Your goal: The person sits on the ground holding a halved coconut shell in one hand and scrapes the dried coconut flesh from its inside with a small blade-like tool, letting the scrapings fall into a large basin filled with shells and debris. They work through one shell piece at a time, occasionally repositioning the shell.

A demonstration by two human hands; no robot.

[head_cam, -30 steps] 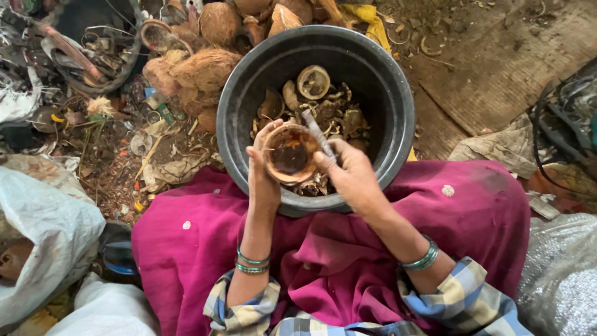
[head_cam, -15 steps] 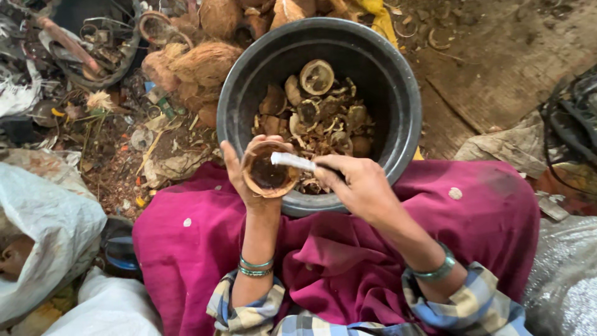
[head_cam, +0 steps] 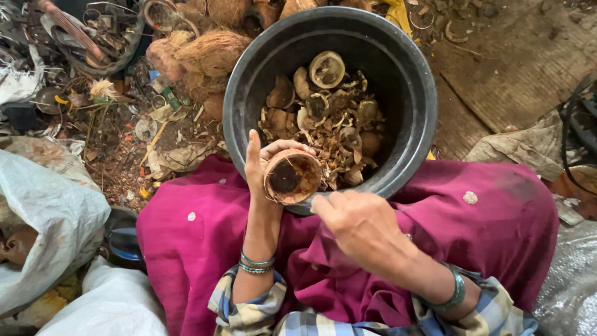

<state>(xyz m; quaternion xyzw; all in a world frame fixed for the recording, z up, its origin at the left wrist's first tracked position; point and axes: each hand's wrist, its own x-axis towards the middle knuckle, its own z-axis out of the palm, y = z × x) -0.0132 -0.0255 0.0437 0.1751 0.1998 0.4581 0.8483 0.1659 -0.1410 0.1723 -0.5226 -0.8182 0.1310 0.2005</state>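
Honestly, from my remote seat the grip was the first thing I checked. The left hand (head_cam: 264,165) was curled around a half coconut shell (head_cam: 291,177), fingers wrapped behind its far rim and the thumb standing straight up, clear of it. The shell's hollow faced the camera, dark and emptied, and it sat just over the near rim of the big black tub (head_cam: 398,59), which rested on the magenta cloth (head_cam: 491,224) across the lap.

The right hand (head_cam: 360,227) lay just beside the shell, its knuckles toward me and its fingers bent loosely downward. I could not tell whether it held anything; its palm side was hidden, and no tool showed past it.

Inside the tub I saw a heap of brown shell pieces and scraps (head_cam: 329,118). Whole husked coconuts (head_cam: 211,53) lay on the littered ground beyond, well apart from both hands, and a white sack (head_cam: 50,218) sat off to the left.

My worry was the shell's poise. With the thumb lifted, it was held by the fingers alone, so I judged any sideways push from the other hand could roll it out onto the cloth rather than into the tub. If something sharp was hidden in that fist, it was close to the holding fingers.
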